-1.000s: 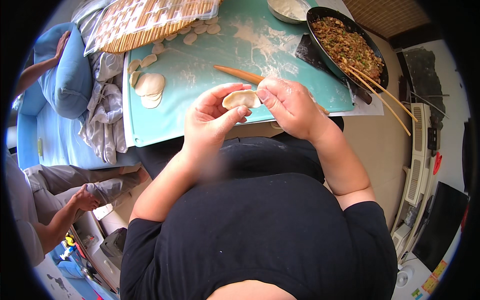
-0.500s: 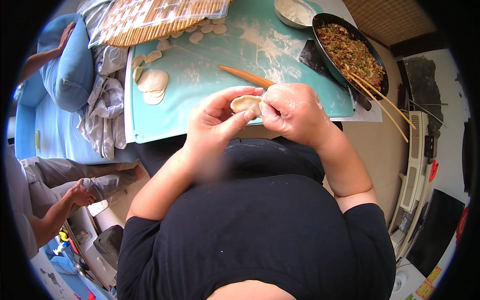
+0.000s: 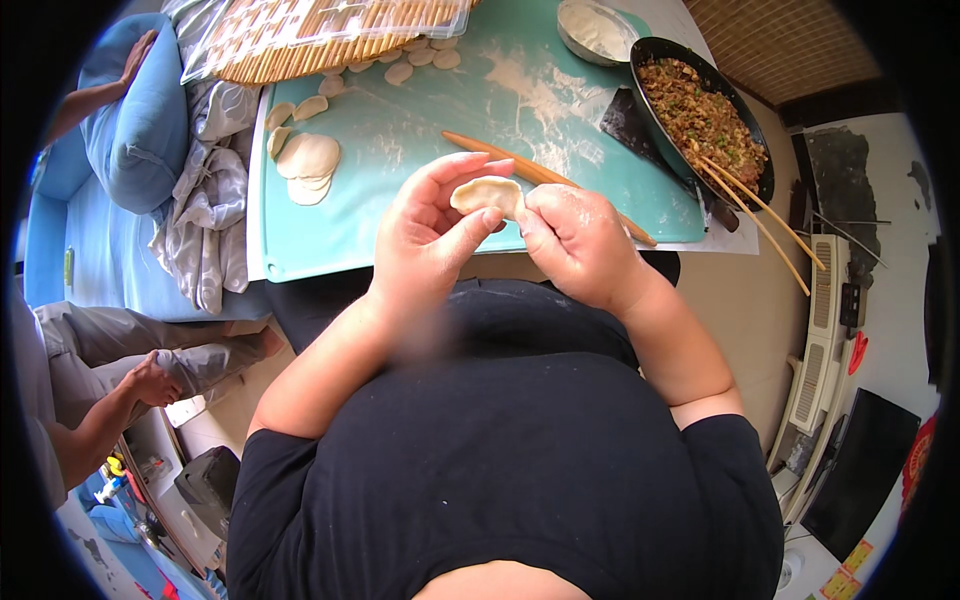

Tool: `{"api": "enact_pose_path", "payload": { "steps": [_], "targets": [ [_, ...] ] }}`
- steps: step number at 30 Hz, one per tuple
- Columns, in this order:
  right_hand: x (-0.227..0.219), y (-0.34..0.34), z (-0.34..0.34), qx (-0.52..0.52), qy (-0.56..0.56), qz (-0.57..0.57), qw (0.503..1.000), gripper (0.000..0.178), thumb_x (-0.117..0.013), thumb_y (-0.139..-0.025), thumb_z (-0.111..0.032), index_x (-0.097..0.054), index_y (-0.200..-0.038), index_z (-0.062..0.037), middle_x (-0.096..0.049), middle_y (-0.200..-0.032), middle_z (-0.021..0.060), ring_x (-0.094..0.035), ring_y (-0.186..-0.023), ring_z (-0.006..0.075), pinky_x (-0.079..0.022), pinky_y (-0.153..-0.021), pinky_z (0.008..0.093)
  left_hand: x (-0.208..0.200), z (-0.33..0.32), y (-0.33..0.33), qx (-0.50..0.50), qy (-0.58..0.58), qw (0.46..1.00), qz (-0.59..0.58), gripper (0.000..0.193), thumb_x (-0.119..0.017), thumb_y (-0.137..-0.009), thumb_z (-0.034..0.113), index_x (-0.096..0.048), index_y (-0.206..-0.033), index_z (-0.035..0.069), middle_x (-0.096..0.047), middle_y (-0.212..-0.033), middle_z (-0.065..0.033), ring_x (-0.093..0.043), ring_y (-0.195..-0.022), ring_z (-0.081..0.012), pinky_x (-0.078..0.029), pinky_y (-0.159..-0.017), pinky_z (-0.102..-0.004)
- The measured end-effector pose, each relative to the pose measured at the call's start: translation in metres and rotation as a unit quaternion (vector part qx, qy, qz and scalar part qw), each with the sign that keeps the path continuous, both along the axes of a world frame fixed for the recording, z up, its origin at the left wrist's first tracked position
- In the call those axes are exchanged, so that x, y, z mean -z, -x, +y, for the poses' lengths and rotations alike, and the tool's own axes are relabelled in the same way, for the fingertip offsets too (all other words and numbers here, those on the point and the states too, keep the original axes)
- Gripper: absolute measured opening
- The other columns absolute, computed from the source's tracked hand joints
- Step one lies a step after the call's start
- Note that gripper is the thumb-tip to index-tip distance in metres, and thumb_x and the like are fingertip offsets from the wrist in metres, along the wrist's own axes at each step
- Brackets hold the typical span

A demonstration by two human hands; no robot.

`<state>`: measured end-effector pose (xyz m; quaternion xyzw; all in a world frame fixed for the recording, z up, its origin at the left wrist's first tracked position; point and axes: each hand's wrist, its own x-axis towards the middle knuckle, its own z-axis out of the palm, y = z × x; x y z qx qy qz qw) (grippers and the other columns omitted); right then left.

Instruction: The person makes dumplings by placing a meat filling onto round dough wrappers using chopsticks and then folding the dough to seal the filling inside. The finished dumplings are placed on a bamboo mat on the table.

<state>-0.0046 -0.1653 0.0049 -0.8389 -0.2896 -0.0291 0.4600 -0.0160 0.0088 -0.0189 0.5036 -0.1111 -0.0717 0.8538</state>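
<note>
The dumpling (image 3: 485, 196) is up over the mat (image 3: 335, 235), near its front edge. The left hand (image 3: 428, 230) has fingers closed around its body; the right hand (image 3: 582, 240) pinches its right end. Probably light, soft, easily torn: hold the rim gently.

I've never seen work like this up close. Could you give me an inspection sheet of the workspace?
Surface: turquoise mat, dusted with white powder.
Job's things: dough wrapper between the hands; wrapper stack and rolling pin on the mat; chopped filling in a black pan with chopsticks.
Clutter: powder bowl; clear plastic sheet over a woven tray.
Hands: left hand holds the dough wrapper; right hand pinches its right end.
Cables: nothing seen on the mat; room edges unclear.
Surroundings: blue sofa and another person's hand at left.
</note>
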Motion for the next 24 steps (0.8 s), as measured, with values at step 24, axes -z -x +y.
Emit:
{"api": "enact_pose_path", "payload": {
  "steps": [24],
  "targets": [
    [-0.028, -0.012, 0.004, -0.065, 0.155, -0.169, 0.971, 0.011, -0.056, -0.083, -0.016, -0.057, -0.075, -0.0083, -0.057, -0.066, 0.0057, -0.057, -0.06, 0.0256, -0.044, -0.051, 0.0377, -0.002, 0.021, -0.005, 0.022, -0.13, 0.986, -0.101, 0.036, -0.061, -0.083, -0.002, -0.054, -0.118, -0.001, -0.063, -0.105, -0.0094, -0.059, -0.088, -0.0098, -0.049, -0.078, -0.0231]
  ]
}}
